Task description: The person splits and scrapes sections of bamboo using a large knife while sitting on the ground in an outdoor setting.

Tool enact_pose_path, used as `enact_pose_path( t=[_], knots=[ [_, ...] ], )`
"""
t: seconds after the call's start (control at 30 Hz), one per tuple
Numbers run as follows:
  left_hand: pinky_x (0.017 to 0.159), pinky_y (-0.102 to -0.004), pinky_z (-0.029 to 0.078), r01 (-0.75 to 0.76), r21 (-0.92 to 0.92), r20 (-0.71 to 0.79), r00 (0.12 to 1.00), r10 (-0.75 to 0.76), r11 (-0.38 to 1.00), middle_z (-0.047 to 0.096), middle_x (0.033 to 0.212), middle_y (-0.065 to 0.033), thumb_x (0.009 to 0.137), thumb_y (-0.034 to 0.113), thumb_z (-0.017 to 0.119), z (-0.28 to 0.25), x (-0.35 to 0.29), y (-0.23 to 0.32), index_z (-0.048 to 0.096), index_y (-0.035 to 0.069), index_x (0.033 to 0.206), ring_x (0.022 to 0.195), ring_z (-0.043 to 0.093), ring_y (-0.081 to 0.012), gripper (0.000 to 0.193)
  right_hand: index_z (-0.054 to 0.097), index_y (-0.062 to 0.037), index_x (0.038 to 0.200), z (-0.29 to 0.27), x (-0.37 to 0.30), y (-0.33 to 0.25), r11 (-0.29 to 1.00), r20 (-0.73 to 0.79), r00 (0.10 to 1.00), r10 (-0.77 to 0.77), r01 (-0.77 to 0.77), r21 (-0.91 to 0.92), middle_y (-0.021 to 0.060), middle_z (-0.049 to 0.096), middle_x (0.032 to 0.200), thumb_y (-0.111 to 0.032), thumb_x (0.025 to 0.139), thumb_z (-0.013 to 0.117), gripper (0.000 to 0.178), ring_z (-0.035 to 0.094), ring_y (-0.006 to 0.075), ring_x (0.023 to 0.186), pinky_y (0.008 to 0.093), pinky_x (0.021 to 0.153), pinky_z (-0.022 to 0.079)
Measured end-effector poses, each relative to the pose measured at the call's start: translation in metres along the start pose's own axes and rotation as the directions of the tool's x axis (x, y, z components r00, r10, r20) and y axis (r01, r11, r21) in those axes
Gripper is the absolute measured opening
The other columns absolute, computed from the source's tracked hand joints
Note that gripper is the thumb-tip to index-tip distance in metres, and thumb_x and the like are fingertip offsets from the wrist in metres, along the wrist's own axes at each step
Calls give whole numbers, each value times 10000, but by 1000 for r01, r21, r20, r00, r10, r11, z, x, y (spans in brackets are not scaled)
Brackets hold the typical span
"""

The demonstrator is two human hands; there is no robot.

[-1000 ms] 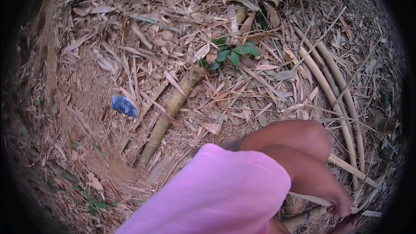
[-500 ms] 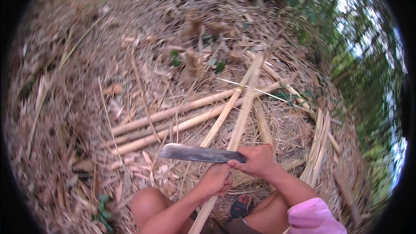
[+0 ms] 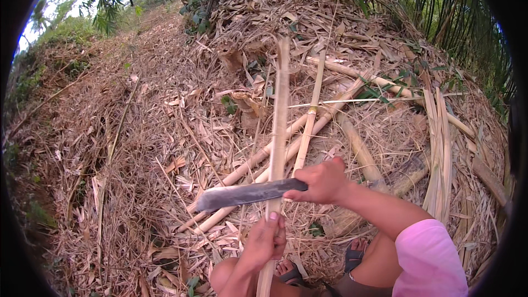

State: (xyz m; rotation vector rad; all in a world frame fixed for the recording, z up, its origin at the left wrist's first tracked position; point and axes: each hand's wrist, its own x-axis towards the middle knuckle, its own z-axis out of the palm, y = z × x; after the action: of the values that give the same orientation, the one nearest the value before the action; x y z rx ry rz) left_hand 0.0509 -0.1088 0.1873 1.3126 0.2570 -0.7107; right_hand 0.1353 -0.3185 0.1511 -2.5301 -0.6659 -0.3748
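A long pale bamboo strip point(image 3: 280, 115) stands out ahead of me, running from between my knees toward the stumps. My left hand point(image 3: 265, 239) is closed around its lower part, thumb lying along the strip. In my right hand point(image 3: 322, 180) is a machete point(image 3: 250, 194) with a broad dark blade, its handle mostly hidden in the fist. The blade points left and lies across the strip, just above my left hand. Whether its edge bites into the bamboo I cannot tell.
Several bamboo poles point(image 3: 242, 179) lie crossed on the litter ahead, with a thinner pole point(image 3: 312, 111) over them. A bundle of split strips point(image 3: 438, 148) is at the right. Cut stumps point(image 3: 248, 109) rise ahead, and a thick log piece point(image 3: 352, 217) lies near my right foot.
My view has turned left. The strip has swung more upright and away from the crossed poles. Both hands keep their holds, and the machete still crosses the strip.
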Motion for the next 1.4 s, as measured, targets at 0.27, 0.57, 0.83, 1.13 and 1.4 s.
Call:
enact_pose_path(
  t=[0.27,0.57,0.83,1.13,1.4],
  knots=[
    [359,-251,172,57,-211,54,997,-46,976,260,548,40,1058,388,380,5,0,10,431,152,913,391,212,-69,282,560,-171,596,3,-4,-6,976,-164,964,-211,197,-97,6,558,523,-758,791,565,619,571,185,416,420,424,390],
    [349,-243,181,87,-238,77,995,-70,967,283,546,35,1054,438,383,6,-12,-2,417,144,883,383,214,-67,342,585,-153,600,-7,1,-4,997,-130,992,3,-13,-80,37,573,508,-736,825,543,626,617,236,459,386,402,435],
    [360,-252,196,132,-131,113,987,-117,983,272,539,31,1056,422,389,-4,-31,-10,420,135,876,388,229,-85,340,679,-138,722,-23,16,31,977,-6,979,205,-205,-65,69,623,580,-659,855,591,545,635,278,513,398,501,504],
    [388,-255,218,180,-64,115,978,-172,981,291,563,23,1053,426,399,-8,-50,-14,420,139,882,408,230,-86,335,579,-166,574,-15,18,55,977,-246,969,4,-56,-205,15,584,508,-765,770,577,630,621,218,444,360,393,398],
    [372,-271,201,239,-120,7,971,-240,963,306,555,17,1045,403,416,-8,-67,-20,403,134,865,411,243,-96,324,609,-162,609,-8,6,7,937,-86,949,-304,281,-206,5,624,570,-763,805,525,638,636,228,477,408,459,466]
  ],
)
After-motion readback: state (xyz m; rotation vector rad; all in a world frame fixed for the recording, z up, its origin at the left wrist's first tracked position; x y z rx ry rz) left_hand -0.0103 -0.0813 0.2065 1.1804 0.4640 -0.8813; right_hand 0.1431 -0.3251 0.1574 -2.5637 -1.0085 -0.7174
